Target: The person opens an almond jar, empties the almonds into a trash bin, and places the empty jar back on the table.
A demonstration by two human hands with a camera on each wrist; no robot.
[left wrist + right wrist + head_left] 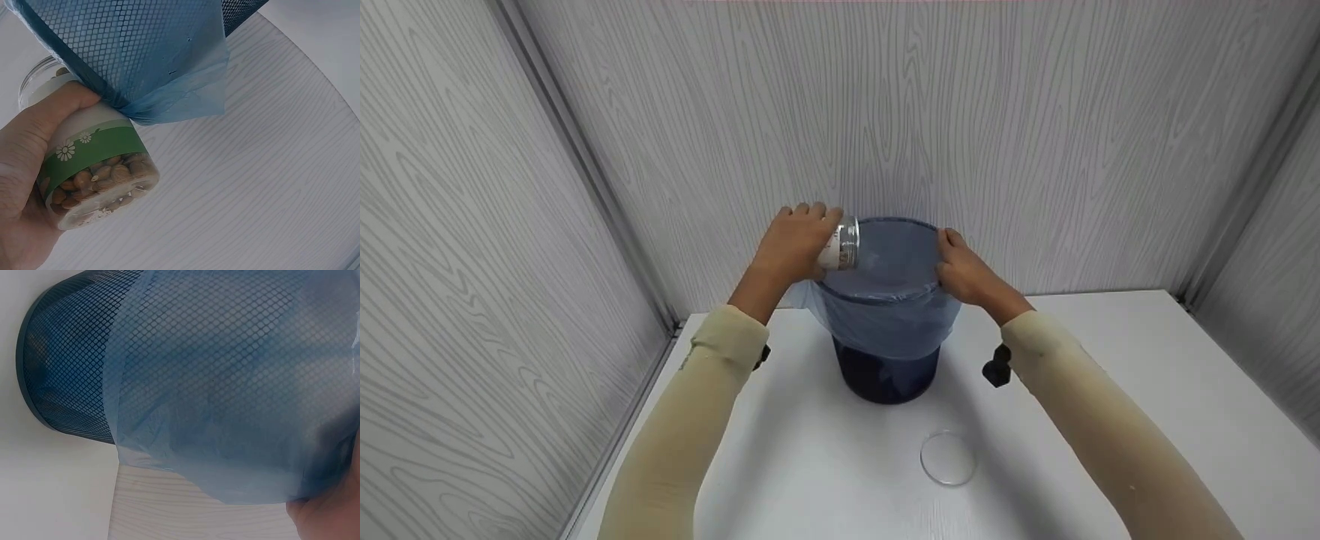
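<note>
While the right hand (969, 274) grips the bag-lined rim of the mesh bin (885, 360), the left hand (795, 244) wraps a lidless nut jar (841, 244) — tipped sideways over the opening. Emptying seems underway; next, a steeper tilt is needed — nuts remain inside.

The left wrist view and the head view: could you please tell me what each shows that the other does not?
Only the left wrist view shows the jar's contents: brown nuts behind a green daisy label. Only the head view shows the right hand gripping the bin rim, the clear lid lying on the table, and both sleeves. Both show the left hand holding the tipped jar at the mesh bin with its blue liner.
</note>
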